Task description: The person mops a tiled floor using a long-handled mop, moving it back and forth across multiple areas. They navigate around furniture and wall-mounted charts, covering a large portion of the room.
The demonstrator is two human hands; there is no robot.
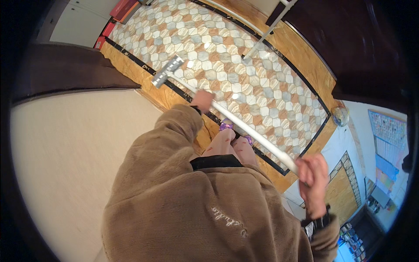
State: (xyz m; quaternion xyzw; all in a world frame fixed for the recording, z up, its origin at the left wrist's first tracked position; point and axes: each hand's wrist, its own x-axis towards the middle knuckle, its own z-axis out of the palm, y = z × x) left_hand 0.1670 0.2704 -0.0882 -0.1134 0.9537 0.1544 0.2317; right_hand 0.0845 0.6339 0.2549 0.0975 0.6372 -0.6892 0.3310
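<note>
A mop with a white pole (251, 131) and a short silver-grey head (168, 71) slants across my body. Its head is at the upper left, over the floor's dark border strip; I cannot tell whether it touches the floor. My left hand (203, 101) is closed round the pole not far below the head. At the pole's other end, on the right and closer to me, my right hand (312, 174) has its fingers curled round it, slightly blurred.
Patterned tiles (218, 56) with a dark border cover the floor. White pipe legs of a rack (262, 43) stand at the far side. A pale panel (78, 161) lies left, dark brown panels flank both sides, and red boxes (124, 9) sit far left.
</note>
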